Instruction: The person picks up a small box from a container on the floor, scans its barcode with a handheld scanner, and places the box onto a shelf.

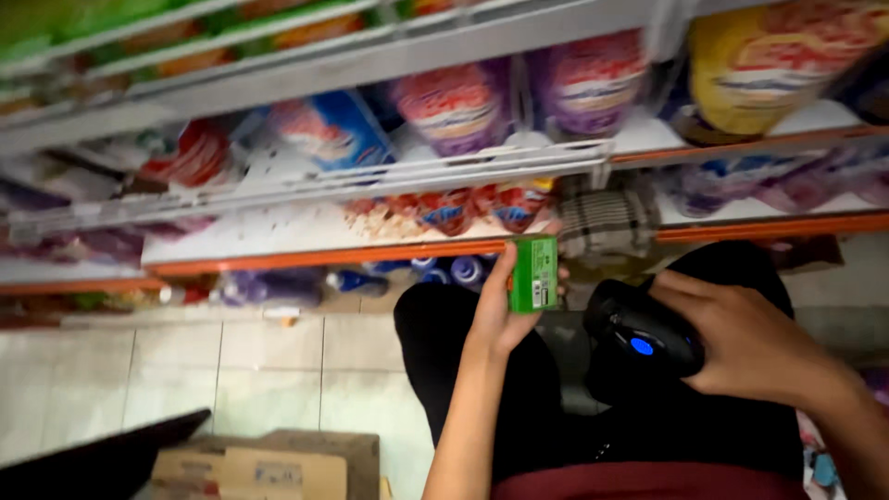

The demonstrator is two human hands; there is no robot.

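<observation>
A small green carton (533,274), a flat rectangular pack with pale print on its face, stands upright in the air in front of the lower store shelf, its broad face turned toward the camera and its left edge held between thumb and fingers. Just to its right, apart from it, is a black handheld barcode scanner (641,338) with a rounded glossy body and a glowing blue light on top, its head pointing left toward the carton.

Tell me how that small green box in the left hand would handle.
The green box looks like thin card, so probably light and stiff but crushable. The left hand pinches it easily by its edges, suggesting little weight. Its flat faces make rolling unlikely; stood on end, it might tip.
</observation>
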